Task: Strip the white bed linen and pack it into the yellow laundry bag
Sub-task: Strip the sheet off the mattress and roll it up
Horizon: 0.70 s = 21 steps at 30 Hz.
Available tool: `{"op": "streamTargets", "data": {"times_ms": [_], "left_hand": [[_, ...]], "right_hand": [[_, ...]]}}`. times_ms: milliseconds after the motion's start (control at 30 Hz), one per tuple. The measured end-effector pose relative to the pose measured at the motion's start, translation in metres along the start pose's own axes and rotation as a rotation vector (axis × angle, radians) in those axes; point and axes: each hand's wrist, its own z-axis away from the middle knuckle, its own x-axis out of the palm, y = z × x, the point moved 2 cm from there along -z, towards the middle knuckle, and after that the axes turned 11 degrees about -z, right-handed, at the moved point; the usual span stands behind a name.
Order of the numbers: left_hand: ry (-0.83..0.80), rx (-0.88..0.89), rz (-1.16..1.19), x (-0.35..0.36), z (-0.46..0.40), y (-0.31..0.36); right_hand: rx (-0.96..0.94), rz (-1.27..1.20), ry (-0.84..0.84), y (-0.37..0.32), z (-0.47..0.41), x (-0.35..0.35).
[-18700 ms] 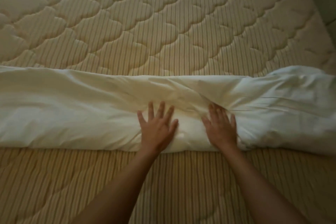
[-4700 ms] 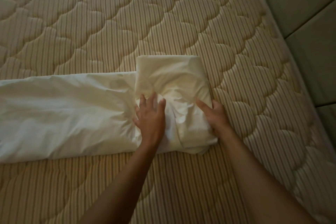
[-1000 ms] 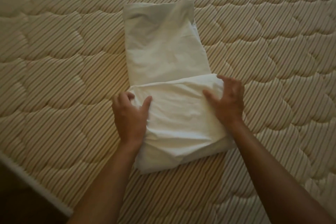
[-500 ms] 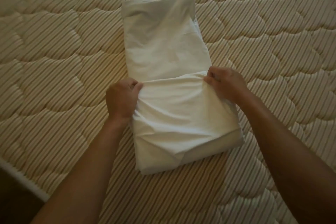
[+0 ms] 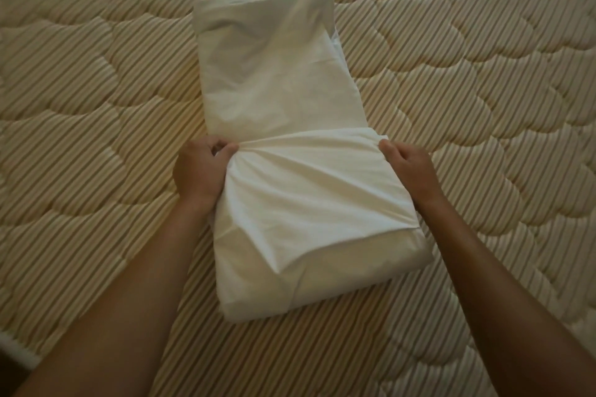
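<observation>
The white bed linen (image 5: 277, 80) lies folded into a long narrow strip on the bare quilted mattress (image 5: 483, 74), running away from me. Its near end is doubled into a thick bundle. My left hand (image 5: 198, 172) pinches the left corner of the bundle's top fold. At the right corner, my right hand (image 5: 409, 167) grips the same fold edge. The cloth between the two hands is pulled taut. The yellow laundry bag is not in view.
The striped, quilted mattress fills nearly the whole view. Its white piped edge (image 5: 19, 351) and a dark gap beyond it show at the lower left corner.
Both hands have gone from resting on the bundle's sides to gripping the corners of its top fold, and have drawn that edge a little farther from me.
</observation>
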Motion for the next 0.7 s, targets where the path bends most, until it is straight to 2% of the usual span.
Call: {"op": "streamTargets", "data": {"times_ms": [167, 300, 433, 500, 533, 600, 700], "left_hand": [[0.081, 0.053, -0.049, 0.003, 0.003, -0.002], [0.04, 0.084, -0.064, 0.01, 0.0, -0.002], [0.017, 0.181, -0.213, 0.002, -0.002, 0.012], [-0.01, 0.324, -0.188, 0.005, 0.005, 0.035], [-0.078, 0.381, -0.137, 0.01, 0.01, 0.051], [-0.217, 0.468, -0.125, 0.025, 0.016, 0.082], [-0.264, 0.56, -0.154, 0.049, 0.019, 0.12]], "right_hand": [[-0.23, 0.407, 0.02, -0.014, -0.018, -0.006], [-0.289, 0.541, 0.068, -0.027, -0.044, -0.001], [-0.046, 0.256, -0.02, -0.003, -0.052, 0.017], [0.034, 0.228, -0.043, 0.005, -0.054, 0.022], [0.076, 0.214, -0.039, 0.004, -0.055, 0.022], [0.194, 0.028, 0.05, 0.001, -0.06, 0.023], [0.326, -0.301, 0.155, -0.004, -0.049, 0.024]]}}
